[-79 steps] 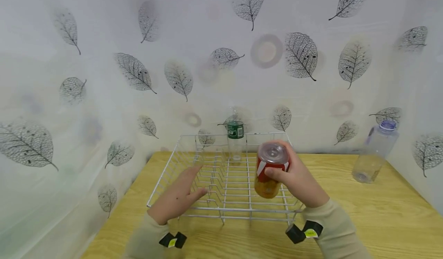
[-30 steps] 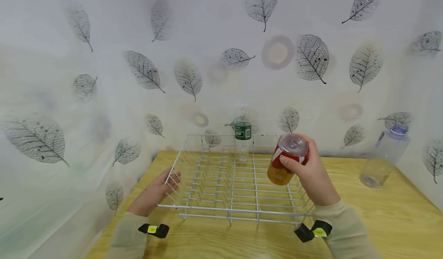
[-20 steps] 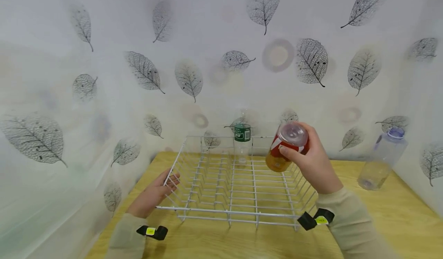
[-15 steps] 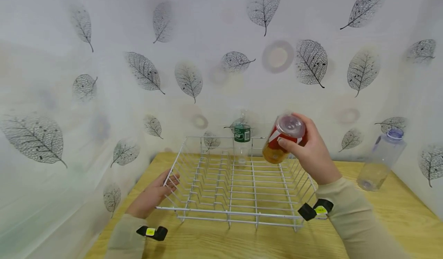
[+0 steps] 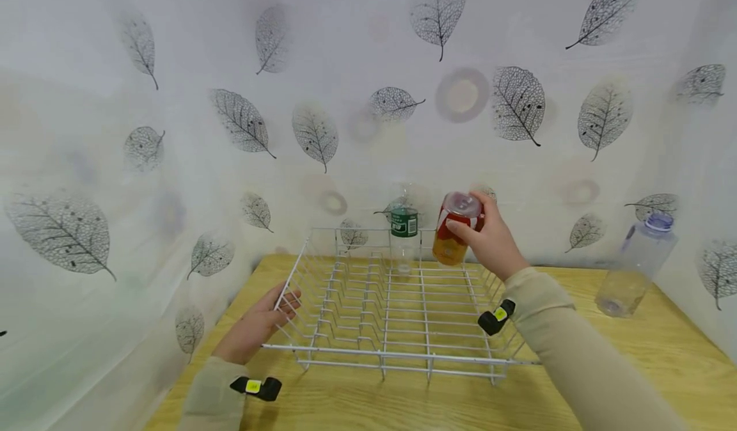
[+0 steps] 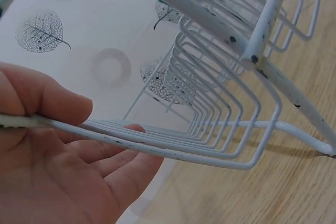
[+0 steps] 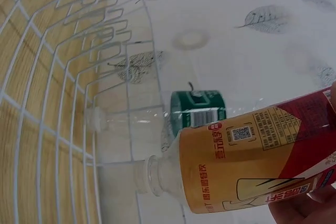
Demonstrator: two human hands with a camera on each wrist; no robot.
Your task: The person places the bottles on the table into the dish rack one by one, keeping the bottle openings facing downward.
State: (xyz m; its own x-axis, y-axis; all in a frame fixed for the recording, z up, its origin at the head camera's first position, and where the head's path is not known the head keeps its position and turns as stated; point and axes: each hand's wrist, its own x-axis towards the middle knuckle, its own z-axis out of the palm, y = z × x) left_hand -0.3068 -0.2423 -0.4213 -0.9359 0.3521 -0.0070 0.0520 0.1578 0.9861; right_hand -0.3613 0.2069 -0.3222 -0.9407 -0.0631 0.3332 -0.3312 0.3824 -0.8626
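Observation:
My right hand [image 5: 498, 242] grips a plastic bottle [image 5: 451, 239] with a red and gold label, base up, above the rack's back right part. In the right wrist view this bottle's clear neck [image 7: 152, 177] points down toward the wires. A white wire dish rack [image 5: 403, 356] stands on the table. With thumb and fingers on either side of a rim wire, my left hand [image 5: 247, 332] holds the rack's left side. Near the back of the rack stands a clear bottle with a green label [image 5: 404, 223], neck down.
A clear bottle with a purple neck [image 5: 636, 265] stands upright on the wooden table [image 5: 345, 405] to the right of the rack. Behind and at the sides hangs a white leaf-patterned sheet [image 5: 368, 47].
My left hand has gone from over the rack to its left rim and holds it. My right hand first rose with the red and gold bottle, then shifted left, bringing it closer to upright.

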